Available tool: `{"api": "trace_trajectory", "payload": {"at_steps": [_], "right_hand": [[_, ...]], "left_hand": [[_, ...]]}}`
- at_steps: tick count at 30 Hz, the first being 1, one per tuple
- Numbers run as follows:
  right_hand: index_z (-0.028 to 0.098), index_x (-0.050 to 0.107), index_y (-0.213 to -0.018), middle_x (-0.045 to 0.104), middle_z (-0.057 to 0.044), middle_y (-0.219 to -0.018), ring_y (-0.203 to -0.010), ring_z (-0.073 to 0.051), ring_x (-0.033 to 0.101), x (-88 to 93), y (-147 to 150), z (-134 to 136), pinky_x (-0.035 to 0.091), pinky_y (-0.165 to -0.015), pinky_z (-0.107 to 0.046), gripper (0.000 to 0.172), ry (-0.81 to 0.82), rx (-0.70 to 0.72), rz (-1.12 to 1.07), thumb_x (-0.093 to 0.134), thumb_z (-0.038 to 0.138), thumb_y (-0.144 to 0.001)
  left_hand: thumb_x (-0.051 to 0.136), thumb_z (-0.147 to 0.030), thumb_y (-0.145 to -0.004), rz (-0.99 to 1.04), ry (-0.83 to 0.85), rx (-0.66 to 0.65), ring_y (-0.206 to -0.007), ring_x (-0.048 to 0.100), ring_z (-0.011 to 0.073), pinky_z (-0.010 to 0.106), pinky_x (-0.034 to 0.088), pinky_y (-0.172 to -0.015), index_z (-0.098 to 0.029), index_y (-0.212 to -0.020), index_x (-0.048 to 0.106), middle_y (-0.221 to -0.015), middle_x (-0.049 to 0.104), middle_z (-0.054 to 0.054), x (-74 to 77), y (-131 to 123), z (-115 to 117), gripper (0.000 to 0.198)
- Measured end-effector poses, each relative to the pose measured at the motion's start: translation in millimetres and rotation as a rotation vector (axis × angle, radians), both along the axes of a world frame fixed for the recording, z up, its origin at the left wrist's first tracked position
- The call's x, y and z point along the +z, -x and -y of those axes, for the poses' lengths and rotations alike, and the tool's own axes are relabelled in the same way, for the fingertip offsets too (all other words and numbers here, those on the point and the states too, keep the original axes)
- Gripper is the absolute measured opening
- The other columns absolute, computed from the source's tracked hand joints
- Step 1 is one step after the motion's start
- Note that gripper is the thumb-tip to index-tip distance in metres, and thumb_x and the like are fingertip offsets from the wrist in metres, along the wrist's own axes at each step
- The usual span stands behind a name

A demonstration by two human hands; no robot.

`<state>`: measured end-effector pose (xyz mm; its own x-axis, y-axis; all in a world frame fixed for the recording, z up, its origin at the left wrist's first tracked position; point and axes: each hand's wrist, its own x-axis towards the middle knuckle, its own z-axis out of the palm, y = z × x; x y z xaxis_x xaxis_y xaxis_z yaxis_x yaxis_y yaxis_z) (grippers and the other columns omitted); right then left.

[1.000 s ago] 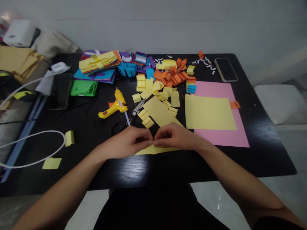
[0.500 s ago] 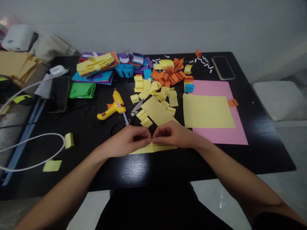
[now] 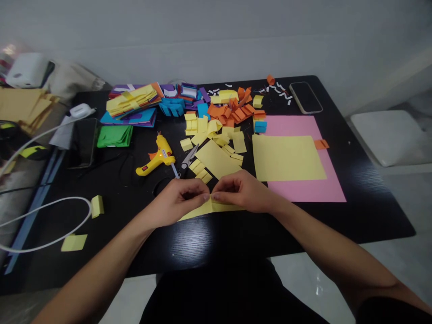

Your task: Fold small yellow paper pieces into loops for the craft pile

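Observation:
Both hands meet over a long yellow paper strip (image 3: 216,208) lying on the black table (image 3: 209,243) near its front edge. My left hand (image 3: 175,202) pinches the strip's left half, fingers curled. My right hand (image 3: 243,191) pinches the right half, thumb and forefinger pressed together at the strip's middle fold. The fingertips of the two hands almost touch.
Behind the hands lie a yellow glue gun (image 3: 157,157), scissors (image 3: 187,159), cut yellow pieces (image 3: 216,148), orange pieces (image 3: 236,110) and stacked coloured paper (image 3: 135,105). A yellow sheet (image 3: 286,157) rests on pink paper (image 3: 310,189). A phone (image 3: 305,97) lies far right, a white cable (image 3: 47,216) left.
The strip's left end has tilted down toward me as the hands work its middle. The hands stay together at the same spot; the view has shifted slightly.

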<state>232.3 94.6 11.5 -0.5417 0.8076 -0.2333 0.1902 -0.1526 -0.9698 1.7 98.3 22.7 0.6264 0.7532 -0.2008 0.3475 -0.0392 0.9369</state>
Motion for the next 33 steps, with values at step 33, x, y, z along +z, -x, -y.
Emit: {"api": "trace_trajectory", "payload": {"at_steps": [33], "right_hand": [[0.016,0.08,-0.085,0.08,-0.004,-0.077,-0.07,-0.014,0.072,11.9,-5,-1,0.053,-0.064,-0.024,0.032,0.102,0.134,0.008,0.078,0.048,-0.087]], "left_hand": [[0.064,-0.037,-0.099,0.065,0.312,-0.089,-0.068,0.074,0.0148,0.023,0.058,-0.064,-0.015,-0.082,0.068,-0.075,0.077,0.005,16.0,4,-4,0.028]]}}
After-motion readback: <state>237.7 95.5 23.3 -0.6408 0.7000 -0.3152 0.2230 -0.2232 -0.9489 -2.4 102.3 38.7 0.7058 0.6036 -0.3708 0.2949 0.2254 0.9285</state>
